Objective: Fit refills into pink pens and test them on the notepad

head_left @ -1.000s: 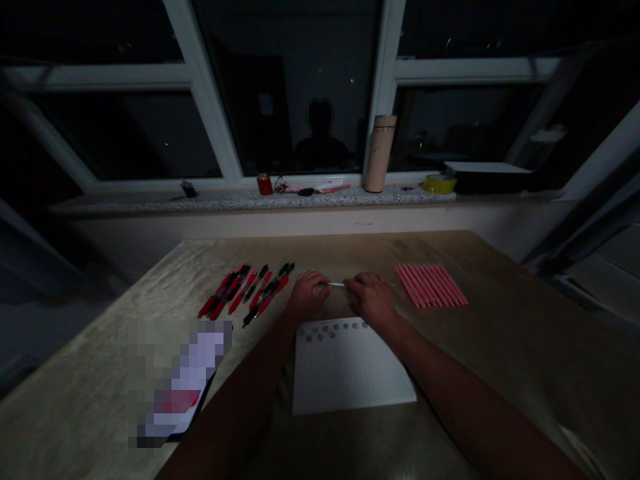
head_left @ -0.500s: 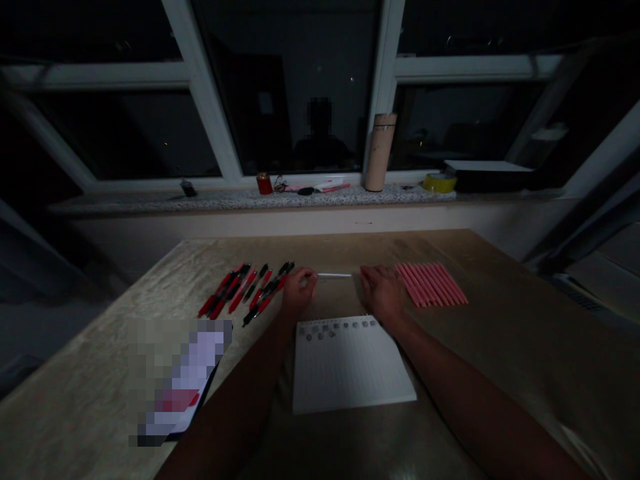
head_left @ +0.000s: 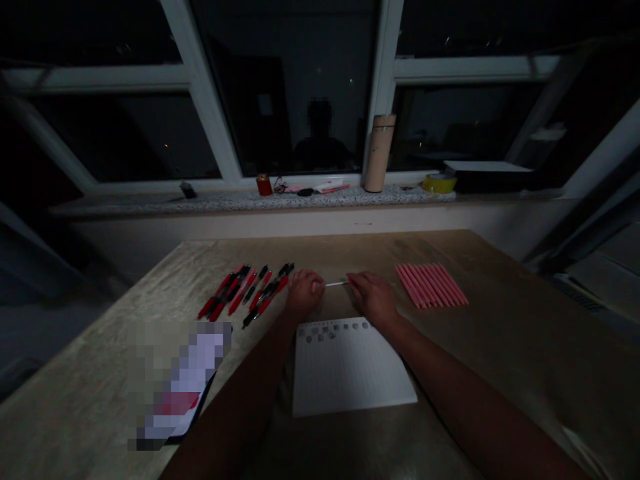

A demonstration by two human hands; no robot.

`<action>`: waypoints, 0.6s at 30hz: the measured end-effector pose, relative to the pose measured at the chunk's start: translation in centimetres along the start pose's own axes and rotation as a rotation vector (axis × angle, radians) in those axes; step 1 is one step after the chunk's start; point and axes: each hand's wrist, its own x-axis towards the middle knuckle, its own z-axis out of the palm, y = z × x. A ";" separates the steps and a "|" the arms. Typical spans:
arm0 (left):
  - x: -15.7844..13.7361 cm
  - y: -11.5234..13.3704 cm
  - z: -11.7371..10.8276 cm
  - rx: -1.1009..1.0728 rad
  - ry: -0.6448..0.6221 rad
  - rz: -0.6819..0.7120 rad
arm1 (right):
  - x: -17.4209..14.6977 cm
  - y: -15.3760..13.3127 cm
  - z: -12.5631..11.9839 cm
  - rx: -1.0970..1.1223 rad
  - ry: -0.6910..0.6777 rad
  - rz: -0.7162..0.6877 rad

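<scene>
A thin white stick, like a pen refill (head_left: 336, 284), spans the short gap between my hands above the table. My left hand (head_left: 304, 293) is closed, thumb and fingers pinching its left end. My right hand (head_left: 373, 297) is closed too, with its fingertips at the stick's right end; whether they also hold another small part is too dark to tell. Just left of my left hand lie several red and black pens (head_left: 247, 291) in a slanted group. Right of my right hand, several pink sticks, pencils or pens (head_left: 431, 285), lie side by side in a neat row.
A lined notebook (head_left: 353, 373) with small drawings along its top lies between my forearms. To the left is a blurred-out phone-like device (head_left: 187, 383). The windowsill (head_left: 220, 202) bears a tumbler (head_left: 381, 153), yellow tape (head_left: 440, 183) and a red jar (head_left: 264, 185).
Both hands have drawn closer together and slightly nearer to me. The right fingertips now meet the white stick's end, where a gap showed before. Less of the stick is visible.
</scene>
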 end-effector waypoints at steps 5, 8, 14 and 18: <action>0.0 -0.2 0.1 -0.025 0.005 0.015 | 0.1 -0.3 0.1 -0.023 -0.079 0.012; 0.0 -0.1 -0.1 -0.055 0.041 0.022 | 0.1 -0.3 0.1 -0.073 -0.110 0.064; -0.1 -0.3 -0.4 -0.118 0.089 -0.020 | -0.1 -0.2 -0.1 -0.175 -0.205 0.114; 0.0 -0.6 -0.2 -0.138 0.101 -0.013 | 0.2 -0.2 -0.4 -0.135 -0.264 0.031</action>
